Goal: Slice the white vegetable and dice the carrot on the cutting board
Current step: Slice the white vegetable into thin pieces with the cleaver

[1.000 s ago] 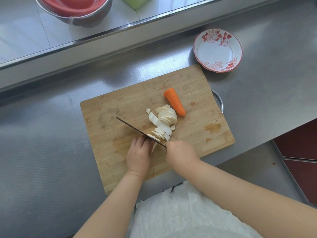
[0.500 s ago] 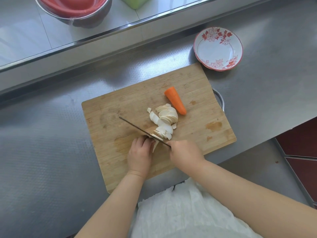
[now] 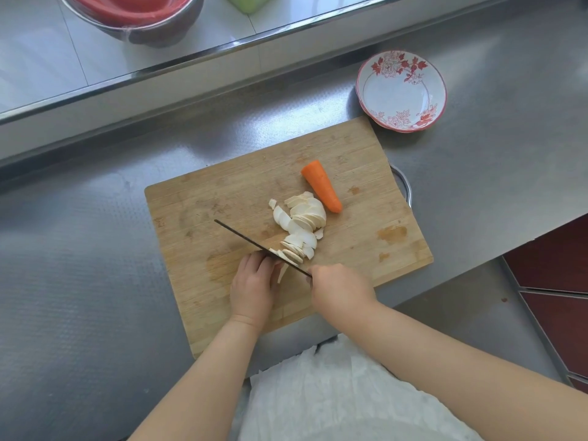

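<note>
White slices [image 3: 300, 222] lie in a curvy heap near the middle of the wooden cutting board [image 3: 197, 218], which sits on a grey metal counter [image 3: 79, 281]. The person is doing the first job, slicing the white vegetable. The left hand [image 3: 253, 286] is curled over the last little piece of white vegetable [image 3: 281, 272], so most of it is hidden under the fingers. The right hand [image 3: 342, 289] is closed around the handle of a knife [image 3: 254, 245]. The thin dark blade runs slantwise across the board, right next to the left fingertips, with the newest slices leaning on its far side. The carrot [image 3: 322, 186] lies whole just past the heap, touching or almost touching the top slices. Nobody has cut it yet. A flowery bowl [image 3: 401, 90] sits off the board by the far right corner. I think the white part is nearly done, because so little is left to hold. The next cuts need care: the piece is small, so the fingers must tuck back from the blade. After that, I would guess the slices need pushing aside to make room, and the carrot should come to the middle. It is round and may roll, so it needs a firm hold.
</note>
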The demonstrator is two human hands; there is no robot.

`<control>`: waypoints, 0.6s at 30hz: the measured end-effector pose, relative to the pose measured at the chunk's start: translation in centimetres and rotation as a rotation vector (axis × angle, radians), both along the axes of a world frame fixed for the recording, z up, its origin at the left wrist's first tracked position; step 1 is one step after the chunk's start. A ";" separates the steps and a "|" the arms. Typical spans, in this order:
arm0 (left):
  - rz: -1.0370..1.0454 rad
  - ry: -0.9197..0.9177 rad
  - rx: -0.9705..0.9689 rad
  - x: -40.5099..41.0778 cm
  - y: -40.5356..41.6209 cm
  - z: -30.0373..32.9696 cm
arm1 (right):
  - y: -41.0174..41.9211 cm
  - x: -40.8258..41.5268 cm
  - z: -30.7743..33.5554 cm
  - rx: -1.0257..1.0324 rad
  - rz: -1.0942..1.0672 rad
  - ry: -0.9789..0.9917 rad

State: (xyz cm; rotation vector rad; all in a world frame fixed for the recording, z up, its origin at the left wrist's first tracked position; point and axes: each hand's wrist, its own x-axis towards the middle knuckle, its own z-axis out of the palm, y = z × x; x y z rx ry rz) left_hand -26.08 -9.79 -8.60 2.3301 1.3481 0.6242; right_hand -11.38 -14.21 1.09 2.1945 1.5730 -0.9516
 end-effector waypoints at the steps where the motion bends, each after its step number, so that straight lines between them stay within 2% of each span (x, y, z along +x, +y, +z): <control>1: -0.002 0.001 0.004 0.0 0.0 -0.1 | 0.3 -0.1 -0.1 -0.024 -0.008 -0.001; 7: 0.009 0.012 0.012 -0.1 0.0 -0.5 | 1.5 -0.2 -0.9 -0.072 -0.063 0.024; 13: -0.019 -0.048 -0.025 -0.5 -0.6 0.3 | 2.4 1.5 -1.5 -0.051 -0.310 0.218; 15: -0.007 -0.044 -0.040 -0.4 -0.6 0.4 | 2.2 1.7 -1.2 -0.034 -0.279 0.214; 18: 0.019 -0.018 -0.044 -0.1 -0.5 0.5 | 0.9 1.4 -0.7 0.046 -0.076 0.112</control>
